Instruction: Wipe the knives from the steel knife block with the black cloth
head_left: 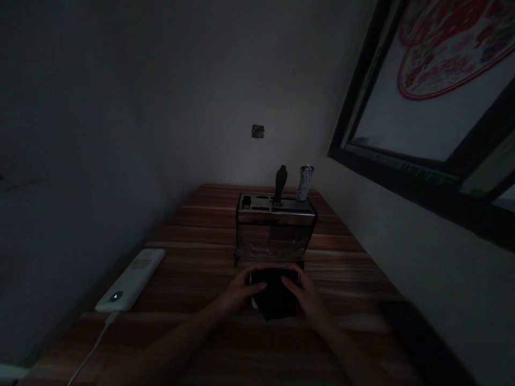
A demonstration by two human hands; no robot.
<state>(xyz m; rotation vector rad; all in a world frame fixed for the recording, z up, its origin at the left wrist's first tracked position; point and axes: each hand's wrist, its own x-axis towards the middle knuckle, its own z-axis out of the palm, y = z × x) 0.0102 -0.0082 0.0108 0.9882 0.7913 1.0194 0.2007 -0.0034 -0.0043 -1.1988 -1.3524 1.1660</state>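
Both hands meet over the wooden table in dim light. My left hand (241,288) grips the left side of a black cloth (277,297), thumb on top and fingers behind. Its right side is gripped likewise by my right hand (304,289). The cloth drapes over a flat object with a white edge (254,303), whose kind I cannot make out. Just beyond the hands stands a knife holder (276,219) with a slotted metal top and see-through front. A black handle (280,179) sticks up from it.
A foil-like wrapped item (304,183) stands at the holder's right rear. To the left lies a white power bank (132,280) with a cable (94,346). A dark flat object (422,338) lies at the right edge. Walls flank the table (193,241); a framed window (422,118) is at right.
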